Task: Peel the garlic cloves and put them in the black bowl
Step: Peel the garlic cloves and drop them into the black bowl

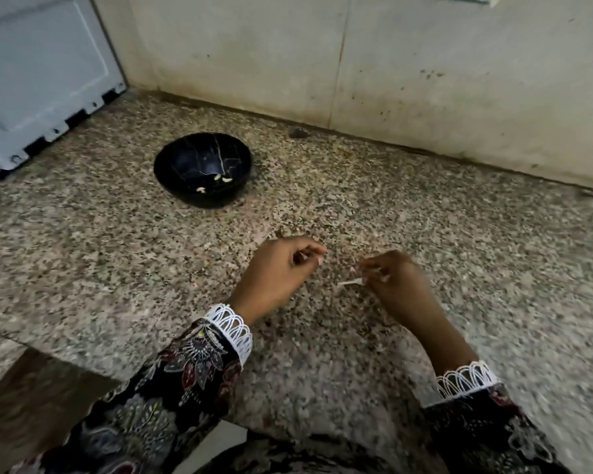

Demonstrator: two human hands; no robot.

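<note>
Nearby, round glossy black bowl point(202, 169) on speckled granite counter point(425, 213).

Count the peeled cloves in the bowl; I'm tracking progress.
3 pale peeled garlic cloves in the round black bowl: one at its near wall, two toward its right side. None look hidden.

Black bowl point(202, 167) sits upper left of centre on the speckled table point(425, 217), three peeled cloves point(226, 179) inside. Below, the left hand point(278, 268) has curled fingers; the right hand point(391, 278) pinches a pale sliver point(351, 282).
</note>
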